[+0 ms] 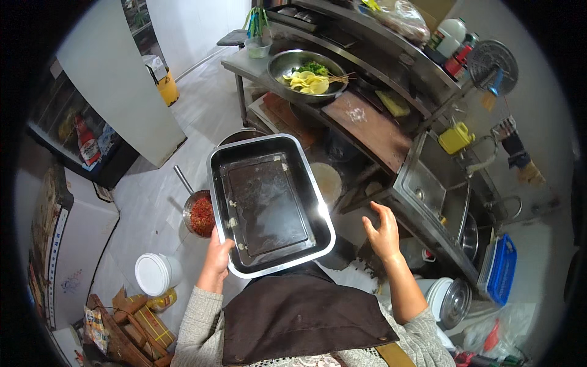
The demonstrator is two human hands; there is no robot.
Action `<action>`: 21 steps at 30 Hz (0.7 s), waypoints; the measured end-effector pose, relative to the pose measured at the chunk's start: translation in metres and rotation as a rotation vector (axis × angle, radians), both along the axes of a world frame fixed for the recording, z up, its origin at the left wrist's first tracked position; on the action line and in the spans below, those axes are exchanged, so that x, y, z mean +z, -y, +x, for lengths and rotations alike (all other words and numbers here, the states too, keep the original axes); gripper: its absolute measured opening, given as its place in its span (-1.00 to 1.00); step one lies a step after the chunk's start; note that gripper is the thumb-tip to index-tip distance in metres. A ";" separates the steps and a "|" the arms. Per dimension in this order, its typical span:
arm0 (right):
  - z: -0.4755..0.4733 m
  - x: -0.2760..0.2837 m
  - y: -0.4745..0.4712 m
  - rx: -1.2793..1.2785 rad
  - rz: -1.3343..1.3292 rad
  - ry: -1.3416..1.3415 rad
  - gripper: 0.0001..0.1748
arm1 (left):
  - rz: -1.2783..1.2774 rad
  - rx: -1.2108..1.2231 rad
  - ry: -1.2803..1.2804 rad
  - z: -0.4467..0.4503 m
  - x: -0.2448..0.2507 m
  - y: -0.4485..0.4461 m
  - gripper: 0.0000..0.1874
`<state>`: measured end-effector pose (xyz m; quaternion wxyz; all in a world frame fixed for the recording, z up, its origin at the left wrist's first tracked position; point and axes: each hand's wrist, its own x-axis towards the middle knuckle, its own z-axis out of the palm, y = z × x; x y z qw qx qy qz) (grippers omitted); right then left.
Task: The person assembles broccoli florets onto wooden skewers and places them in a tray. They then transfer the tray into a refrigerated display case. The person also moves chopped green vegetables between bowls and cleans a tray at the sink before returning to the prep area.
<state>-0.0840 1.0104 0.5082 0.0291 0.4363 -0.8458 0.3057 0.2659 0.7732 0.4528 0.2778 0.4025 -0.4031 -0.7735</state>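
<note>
My left hand (217,258) grips the lower left rim of a deep rectangular metal tray (270,202), its thumb over the edge. The tray is tilted in front of my apron, with a wet-looking dark inside and a few pale bits stuck to it. To the right of the tray, my right hand (381,231) is raised with its fingers apart and touches nothing. Beyond the tray's left side, a long-handled metal strainer or pan (188,215) holds red dried pieces that look like chillies; the tray hides part of it.
A steel bowl (275,73) with yellow slices, greens and sticks stands on the steel worktable beside a cutting board (373,130). At the right is a steel sink (424,183). A white lidded bucket (151,274) and wooden pieces (133,325) lie at the lower left.
</note>
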 end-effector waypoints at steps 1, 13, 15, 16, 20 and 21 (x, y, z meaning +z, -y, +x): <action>-0.012 -0.002 0.016 0.010 0.020 0.084 -0.47 | -0.039 0.008 0.006 -0.012 -0.002 0.008 -0.28; -0.089 -0.065 0.060 -0.262 -0.041 1.463 -0.70 | 0.080 -0.437 -0.091 -0.197 0.010 0.111 -0.45; -0.087 -0.054 0.030 -0.389 -0.253 1.499 -0.68 | 0.289 -0.464 -0.156 -0.237 0.006 0.122 -0.49; -0.086 -0.047 0.015 -0.508 -0.287 1.434 -0.68 | 0.014 -0.599 -0.135 -0.250 0.005 0.125 -0.49; -0.105 0.007 -0.057 -0.817 -0.264 1.211 -0.74 | 0.060 -0.797 0.119 -0.276 0.001 0.139 -0.49; -0.113 0.021 -0.073 -0.893 -0.386 1.176 -0.79 | 0.116 -0.803 0.120 -0.276 -0.001 0.142 -0.50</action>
